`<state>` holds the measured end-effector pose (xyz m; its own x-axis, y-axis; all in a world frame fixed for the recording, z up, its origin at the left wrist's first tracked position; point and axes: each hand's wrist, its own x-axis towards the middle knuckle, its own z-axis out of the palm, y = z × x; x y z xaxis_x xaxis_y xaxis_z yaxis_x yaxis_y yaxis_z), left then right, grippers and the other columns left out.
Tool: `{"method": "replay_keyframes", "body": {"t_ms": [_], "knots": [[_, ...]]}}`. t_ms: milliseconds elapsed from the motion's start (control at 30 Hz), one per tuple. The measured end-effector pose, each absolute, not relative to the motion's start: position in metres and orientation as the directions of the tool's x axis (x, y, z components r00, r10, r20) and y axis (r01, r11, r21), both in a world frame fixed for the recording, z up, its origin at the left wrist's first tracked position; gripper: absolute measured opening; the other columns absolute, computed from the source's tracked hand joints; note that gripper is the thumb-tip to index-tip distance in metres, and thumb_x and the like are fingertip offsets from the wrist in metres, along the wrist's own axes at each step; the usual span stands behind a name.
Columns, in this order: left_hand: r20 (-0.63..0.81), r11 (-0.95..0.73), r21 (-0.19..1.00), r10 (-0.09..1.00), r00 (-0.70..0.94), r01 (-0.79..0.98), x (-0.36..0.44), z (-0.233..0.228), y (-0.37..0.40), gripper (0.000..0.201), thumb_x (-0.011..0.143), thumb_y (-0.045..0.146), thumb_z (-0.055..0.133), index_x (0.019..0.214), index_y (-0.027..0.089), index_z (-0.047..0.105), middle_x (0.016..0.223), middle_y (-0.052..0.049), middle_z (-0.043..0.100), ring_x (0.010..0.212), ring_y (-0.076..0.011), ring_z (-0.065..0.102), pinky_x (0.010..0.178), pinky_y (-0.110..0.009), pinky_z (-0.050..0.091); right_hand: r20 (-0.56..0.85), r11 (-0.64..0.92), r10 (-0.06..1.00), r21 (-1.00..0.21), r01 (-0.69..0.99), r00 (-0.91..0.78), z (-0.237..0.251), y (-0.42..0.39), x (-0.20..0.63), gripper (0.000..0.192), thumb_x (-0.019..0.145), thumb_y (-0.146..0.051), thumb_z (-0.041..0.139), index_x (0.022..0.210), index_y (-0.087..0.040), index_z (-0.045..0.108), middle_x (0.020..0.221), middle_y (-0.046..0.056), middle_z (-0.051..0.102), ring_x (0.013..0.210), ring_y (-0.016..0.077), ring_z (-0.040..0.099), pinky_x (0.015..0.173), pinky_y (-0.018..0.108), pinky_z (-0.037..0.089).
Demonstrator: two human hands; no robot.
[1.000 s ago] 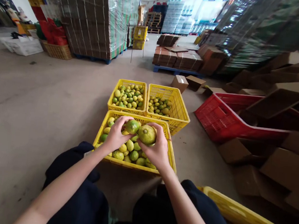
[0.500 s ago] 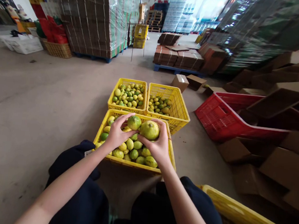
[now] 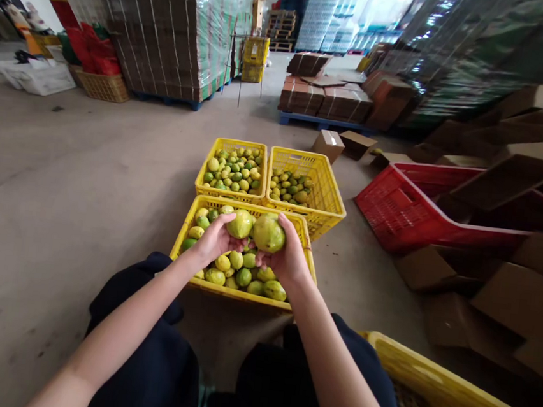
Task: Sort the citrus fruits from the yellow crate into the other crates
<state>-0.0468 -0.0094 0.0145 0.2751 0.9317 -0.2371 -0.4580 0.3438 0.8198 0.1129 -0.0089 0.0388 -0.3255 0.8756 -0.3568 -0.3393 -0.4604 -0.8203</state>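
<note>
My left hand (image 3: 218, 242) is closed around a yellow-green lemon (image 3: 239, 224), the thumb along its upper side and the fingers beneath. A larger yellow-green lemon (image 3: 269, 233) sits in my right hand (image 3: 288, 256), its thumb on top and fingertips curled under. Both fruits are side by side, almost touching, above the near yellow crate (image 3: 243, 297). That crate holds many yellow and green lemons (image 3: 244, 277), partly hidden by my hands.
Behind stand two more yellow crates with lemons, a left one (image 3: 202, 174) and a right one (image 3: 333, 190). A red crate (image 3: 386, 208) with cardboard boxes (image 3: 511, 303) lies right. Another yellow crate (image 3: 432, 372) is beside my right leg. Wrapped pallets (image 3: 158, 32) stand farther back.
Both lemons have been turned in my hands, showing other sides. My fingers have shifted from the sides to underneath, with the thumbs now on top.
</note>
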Motion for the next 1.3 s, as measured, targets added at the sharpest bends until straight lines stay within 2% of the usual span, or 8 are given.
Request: {"method": "replay_keyframes", "body": {"t_ms": [100,167,333,533,633,833,967,1300], "knots": [[-0.225,0.333,0.788,0.939,0.261,-0.518,-0.044,0.018,-0.009,0.047,0.073,0.059,0.063,0.096,0.018,0.065,0.068,-0.003,0.064,0.06,-0.0154,0.058,0.053,-0.027,0.046,-0.379,-0.511,0.845,-0.781,-0.359,-0.378,0.037,-0.005,0.111,0.051,0.079,-0.067,0.046,0.078,-0.019,0.061,0.053,0.003,0.062,0.034,0.0149,0.052,0.03,0.025,0.034],[-0.232,0.303,0.781,0.953,0.197,-0.546,-0.042,0.021,-0.009,0.047,0.075,0.06,0.063,0.099,0.02,0.064,0.075,-0.002,0.065,0.062,-0.0148,0.058,0.051,-0.026,0.045,-0.369,-0.494,0.859,-0.782,-0.38,-0.356,0.037,-0.003,0.109,0.042,0.078,-0.06,0.052,0.077,-0.019,0.061,0.057,0.003,0.064,0.038,0.014,0.052,0.032,0.025,0.038],[-0.243,0.248,0.772,0.966,0.089,-0.585,-0.04,0.022,-0.007,0.034,0.078,0.052,0.065,0.091,0.02,0.065,0.081,-0.001,0.065,0.063,-0.0116,0.057,0.045,-0.021,0.04,-0.34,-0.441,0.893,-0.792,-0.422,-0.295,0.037,-0.002,0.103,0.024,0.076,-0.041,0.055,0.08,-0.018,0.062,0.067,0.005,0.066,0.049,0.0161,0.055,0.04,0.027,0.044],[-0.285,0.247,0.733,0.958,0.043,-0.634,-0.045,0.019,-0.004,0.024,0.085,0.043,0.059,0.088,0.02,0.064,0.087,-0.003,0.07,0.083,-0.0169,0.067,0.071,-0.027,0.056,-0.329,-0.45,0.89,-0.75,-0.485,-0.316,0.033,0.001,0.108,0.027,0.073,-0.039,0.053,0.087,-0.018,0.062,0.078,0.009,0.07,0.074,0.0265,0.067,0.058,0.038,0.056],[-0.291,0.277,0.695,0.952,0.093,-0.663,-0.048,0.02,-0.003,0.025,0.087,0.042,0.057,0.095,0.02,0.065,0.09,-0.004,0.071,0.084,-0.0186,0.069,0.074,-0.031,0.058,-0.329,-0.456,0.889,-0.707,-0.541,-0.32,0.032,0.003,0.112,0.031,0.071,-0.036,0.052,0.093,-0.017,0.062,0.083,0.011,0.072,0.086,0.0309,0.069,0.064,0.044,0.058],[-0.355,0.254,0.621,0.935,0.023,-0.741,-0.048,0.021,-0.003,0.03,0.086,0.048,0.058,0.093,0.019,0.066,0.085,-0.004,0.069,0.078,-0.0151,0.067,0.074,-0.028,0.059,-0.326,-0.385,0.923,-0.743,-0.548,-0.207,0.032,-0.001,0.108,0.03,0.074,-0.047,0.063,0.09,-0.022,0.059,0.075,0.004,0.07,0.081,0.027,0.07,0.054,0.035,0.057],[-0.417,0.255,0.586,0.909,-0.016,-0.769,-0.049,0.017,-0.001,0.021,0.08,0.039,0.067,0.086,0.019,0.065,0.075,-0.001,0.064,0.065,-0.0108,0.062,0.066,-0.023,0.058,-0.359,-0.423,0.906,-0.719,-0.551,-0.225,0.031,-0.002,0.106,0.029,0.073,-0.048,0.066,0.086,-0.023,0.058,0.072,0.002,0.069,0.07,0.0239,0.069,0.043,0.029,0.05],[-0.438,0.315,0.58,0.898,0.039,-0.751,-0.05,0.001,0.004,0.014,0.084,0.03,0.058,0.079,0.018,0.065,0.073,-0.002,0.066,0.066,-0.0114,0.064,0.065,-0.023,0.057,-0.453,-0.523,0.85,-0.667,-0.53,-0.269,0.026,0.003,0.105,0.033,0.073,-0.054,0.06,0.08,-0.021,0.059,0.066,0.008,0.07,0.073,0.0298,0.071,0.056,0.041,0.057]]}}
